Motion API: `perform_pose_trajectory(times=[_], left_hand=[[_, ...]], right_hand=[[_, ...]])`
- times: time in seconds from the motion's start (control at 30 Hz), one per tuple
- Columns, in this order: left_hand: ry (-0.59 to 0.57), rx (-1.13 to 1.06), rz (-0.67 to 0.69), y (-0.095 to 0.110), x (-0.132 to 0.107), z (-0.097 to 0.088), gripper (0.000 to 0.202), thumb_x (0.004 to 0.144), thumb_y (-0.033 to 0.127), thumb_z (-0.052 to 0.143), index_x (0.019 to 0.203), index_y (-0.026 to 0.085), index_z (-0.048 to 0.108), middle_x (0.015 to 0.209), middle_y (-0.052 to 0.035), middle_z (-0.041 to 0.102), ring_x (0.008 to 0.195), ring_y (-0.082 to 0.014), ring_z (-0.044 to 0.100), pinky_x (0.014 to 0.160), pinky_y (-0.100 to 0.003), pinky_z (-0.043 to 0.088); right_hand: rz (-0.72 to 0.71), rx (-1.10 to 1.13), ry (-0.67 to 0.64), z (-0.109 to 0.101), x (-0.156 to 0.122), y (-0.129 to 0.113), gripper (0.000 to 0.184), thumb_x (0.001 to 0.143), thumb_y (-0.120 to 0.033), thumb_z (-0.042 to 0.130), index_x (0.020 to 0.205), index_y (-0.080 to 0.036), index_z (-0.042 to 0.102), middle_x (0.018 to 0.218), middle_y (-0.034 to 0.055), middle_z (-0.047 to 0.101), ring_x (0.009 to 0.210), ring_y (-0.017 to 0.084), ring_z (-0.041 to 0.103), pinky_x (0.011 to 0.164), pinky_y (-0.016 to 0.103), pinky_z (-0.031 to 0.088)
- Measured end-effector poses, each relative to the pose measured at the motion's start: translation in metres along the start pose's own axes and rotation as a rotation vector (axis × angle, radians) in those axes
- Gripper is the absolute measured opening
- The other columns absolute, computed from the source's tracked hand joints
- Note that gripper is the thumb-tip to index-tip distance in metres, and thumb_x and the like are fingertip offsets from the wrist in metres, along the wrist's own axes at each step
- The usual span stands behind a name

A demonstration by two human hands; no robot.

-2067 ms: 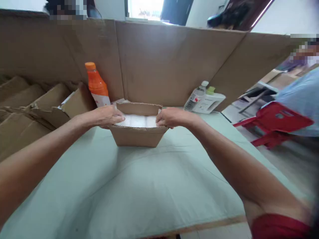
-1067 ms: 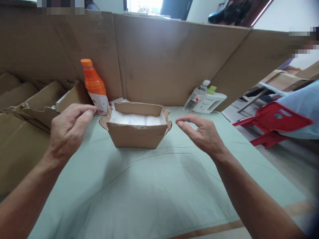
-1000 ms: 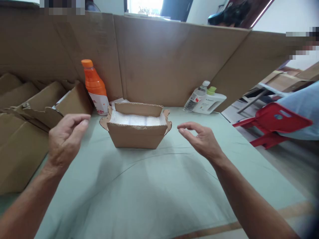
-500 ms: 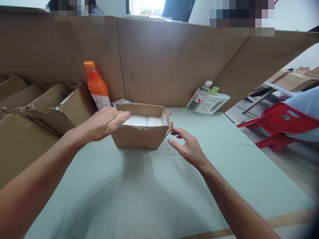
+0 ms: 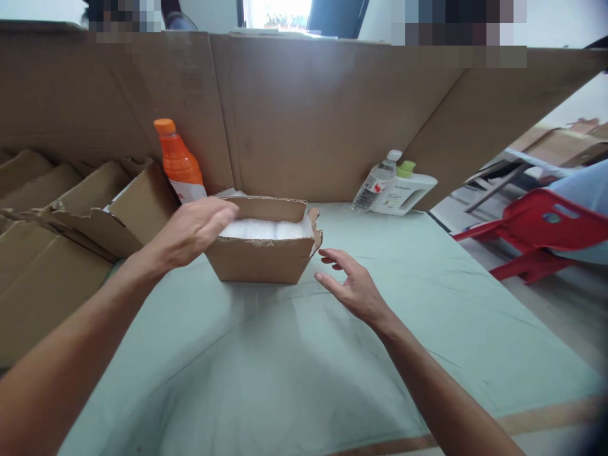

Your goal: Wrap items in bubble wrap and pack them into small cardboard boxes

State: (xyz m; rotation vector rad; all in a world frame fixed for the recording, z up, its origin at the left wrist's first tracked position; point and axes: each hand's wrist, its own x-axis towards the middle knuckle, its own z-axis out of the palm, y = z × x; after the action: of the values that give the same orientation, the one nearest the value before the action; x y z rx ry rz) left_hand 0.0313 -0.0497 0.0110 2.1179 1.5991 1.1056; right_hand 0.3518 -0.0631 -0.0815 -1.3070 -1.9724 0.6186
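Small open brown cardboard box (image 5: 259, 259) sits mid-bench on pale green cloth-covered bench (image 5: 304, 354), white padded filling (image 5: 268, 229) showing inside. Left hand (image 5: 190, 231) lies flat, fingers out, over the box's left top edge; looks like touching, nothing gripped. Right hand (image 5: 349, 285) is open, fingers spread, near the box's right side but apart, empty.

Handling, judged: thin corrugated card, torn flaps, probably light. The walls would flex, so hold low at both short ends.

Count: one box, two hands, three bottles: orange plastic bottle (image 5: 177, 161) just behind the box's left end, clear water bottle (image 5: 375, 183) and white green-capped jug (image 5: 403, 190) leaning together far right. One tall cardboard screen (image 5: 308, 114) behind.
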Motion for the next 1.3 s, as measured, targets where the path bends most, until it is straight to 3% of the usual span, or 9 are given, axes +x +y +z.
perform_pose_trajectory(times=[0.1, 0.17, 0.37, 0.5, 0.6, 0.73, 0.9, 1.0, 1.3], left_hand=[[0.509, -0.164, -0.043, -0.017, -0.039, 0.008, 0.032, 0.094, 0.040, 0.052, 0.118, 0.023, 0.065, 0.115, -0.0027, 0.070, 0.111, -0.0232, 0.064, 0.104, -0.046, 0.048], [0.703, -0.313, -0.147, -0.037, -0.061, 0.023, 0.037, 0.088, 0.036, 0.060, 0.123, 0.025, 0.059, 0.118, -0.0038, 0.068, 0.112, -0.0229, 0.064, 0.104, -0.046, 0.048], [0.368, -0.565, -0.357, -0.077, -0.078, 0.083, 0.048, 0.074, 0.037, 0.071, 0.116, 0.020, 0.055, 0.122, -0.0100, 0.064, 0.117, -0.0250, 0.060, 0.096, -0.036, 0.050], [0.361, -0.544, -0.393, -0.061, -0.068, 0.107, 0.042, 0.074, 0.036, 0.067, 0.111, 0.020, 0.054, 0.109, -0.0064, 0.065, 0.104, -0.0221, 0.062, 0.090, -0.033, 0.050], [0.331, -0.558, -0.409, -0.037, -0.077, 0.116, 0.041, 0.074, 0.033, 0.067, 0.111, 0.020, 0.055, 0.107, -0.0057, 0.066, 0.101, -0.0219, 0.063, 0.090, -0.032, 0.051], [0.246, -0.681, -0.430, -0.019, -0.119, 0.103, 0.049, 0.077, 0.032, 0.069, 0.123, 0.022, 0.054, 0.123, -0.0082, 0.064, 0.112, -0.0238, 0.064, 0.096, -0.034, 0.052], [0.548, -0.506, -0.536, -0.034, -0.185, 0.057, 0.047, 0.078, 0.038, 0.072, 0.120, 0.023, 0.060, 0.114, -0.0056, 0.067, 0.113, -0.0259, 0.063, 0.104, -0.039, 0.048], [0.604, -0.433, -0.546, -0.037, -0.210, 0.043, 0.051, 0.078, 0.039, 0.072, 0.125, 0.024, 0.059, 0.114, -0.0051, 0.067, 0.114, -0.0273, 0.063, 0.107, -0.043, 0.046], [0.517, -0.578, -0.594, -0.037, -0.228, 0.044, 0.051, 0.079, 0.036, 0.073, 0.128, 0.027, 0.060, 0.120, -0.0051, 0.067, 0.121, -0.0280, 0.061, 0.109, -0.042, 0.045]], right_hand=[[0.034, 0.033, -0.017, 0.003, -0.002, 0.004, 0.040, 0.089, -0.041, 0.061, 0.125, -0.022, 0.061, 0.125, 0.0126, 0.067, 0.106, 0.028, 0.067, 0.079, 0.041, 0.058], [0.062, 0.052, -0.036, 0.008, -0.001, 0.007, 0.044, 0.088, -0.040, 0.062, 0.128, -0.021, 0.059, 0.127, 0.0137, 0.066, 0.108, 0.028, 0.066, 0.076, 0.040, 0.058], [0.086, 0.116, -0.084, 0.038, 0.022, 0.016, 0.056, 0.082, -0.044, 0.066, 0.131, -0.020, 0.055, 0.130, 0.0152, 0.064, 0.114, 0.031, 0.062, 0.087, 0.046, 0.054], [0.171, 0.130, -0.035, 0.049, 0.027, 0.022, 0.050, 0.079, -0.048, 0.063, 0.118, -0.017, 0.058, 0.114, 0.0131, 0.070, 0.092, 0.027, 0.066, 0.081, 0.043, 0.054], [0.236, 0.093, 0.054, 0.041, 0.003, 0.022, 0.045, 0.079, -0.050, 0.062, 0.110, -0.017, 0.060, 0.100, 0.0103, 0.070, 0.076, 0.023, 0.064, 0.074, 0.041, 0.054], [0.243, 0.084, 0.125, 0.038, -0.046, 0.004, 0.042, 0.080, -0.051, 0.064, 0.107, -0.019, 0.061, 0.093, 0.0102, 0.069, 0.073, 0.024, 0.062, 0.063, 0.038, 0.054], [0.043, 0.172, -0.017, 0.082, -0.068, -0.041, 0.050, 0.085, -0.041, 0.064, 0.130, -0.023, 0.057, 0.112, 0.0121, 0.068, 0.092, 0.028, 0.065, 0.068, 0.040, 0.057], [-0.047, 0.180, -0.047, 0.098, -0.072, -0.054, 0.055, 0.087, -0.043, 0.064, 0.138, -0.024, 0.053, 0.125, 0.0147, 0.064, 0.110, 0.032, 0.062, 0.076, 0.043, 0.058], [0.001, 0.287, -0.158, 0.081, -0.097, -0.016, 0.086, 0.081, -0.054, 0.075, 0.154, -0.028, 0.037, 0.155, 0.0150, 0.045, 0.141, 0.037, 0.044, 0.103, 0.051, 0.051]])
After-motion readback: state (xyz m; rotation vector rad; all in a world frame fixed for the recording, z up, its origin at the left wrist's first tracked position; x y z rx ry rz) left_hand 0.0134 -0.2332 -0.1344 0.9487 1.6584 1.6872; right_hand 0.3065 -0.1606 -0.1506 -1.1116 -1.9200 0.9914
